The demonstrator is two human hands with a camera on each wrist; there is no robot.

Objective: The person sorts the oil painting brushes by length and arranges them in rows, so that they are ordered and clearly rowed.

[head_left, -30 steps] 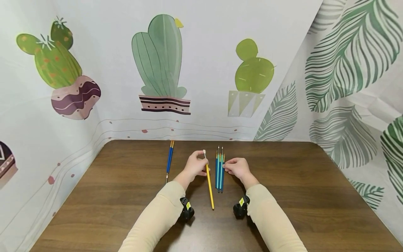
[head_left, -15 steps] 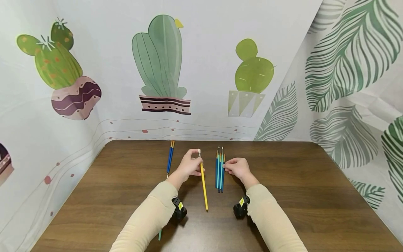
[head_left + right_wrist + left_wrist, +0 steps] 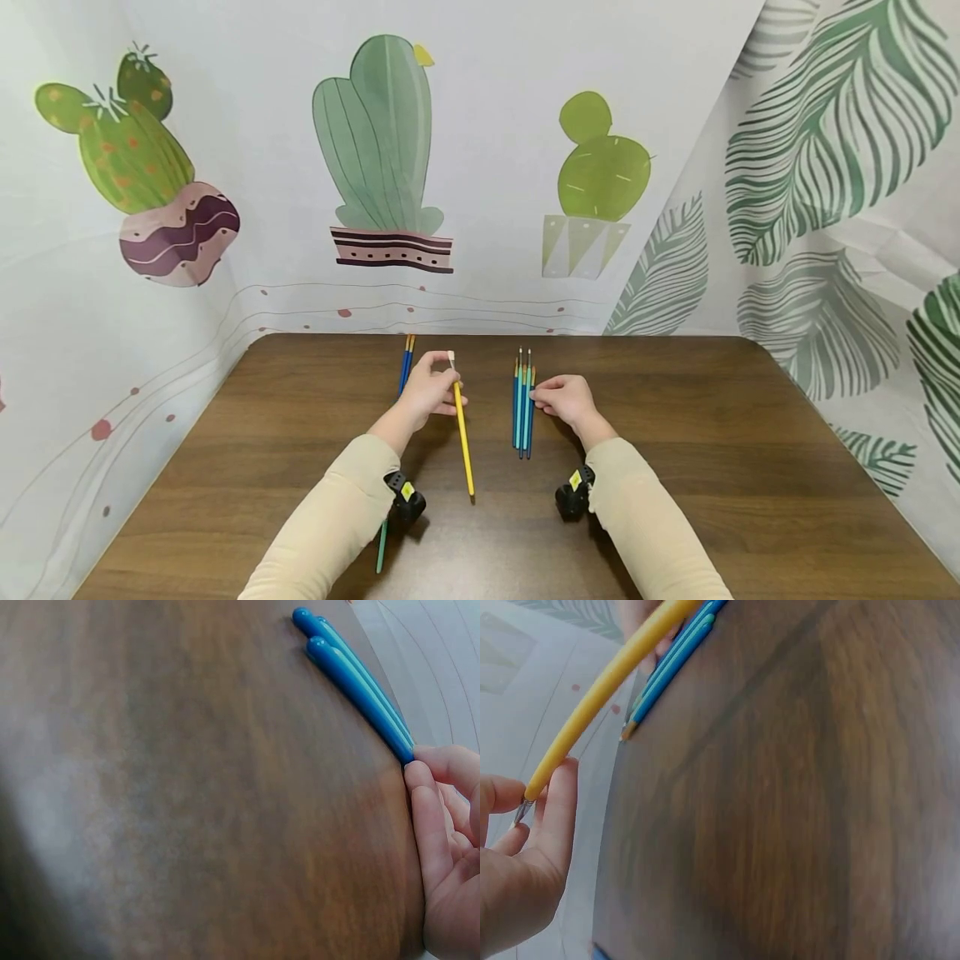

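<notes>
My left hand pinches a yellow paintbrush near its metal ferrule, pale bristles pointing away and the handle slanting back toward me. In the left wrist view, thumb and fingers meet at the ferrule end of that yellow paintbrush. Several blue and turquoise paintbrushes lie side by side on the table, bristles away from me. At their right edge, my right hand pinches the outermost blue paintbrush near its ferrule. The right wrist view shows fingertips right at that blue paintbrush.
Two blue paintbrushes lie at the table's far edge, left of centre, partly behind the left hand. A green handle shows beside the left sleeve. The brown table ends at a wall hanging printed with cacti.
My left hand has moved left with the yellow paintbrush, away from the row of blue and turquoise ones. A green handle has come into sight beside the left forearm. My right hand stays put.
</notes>
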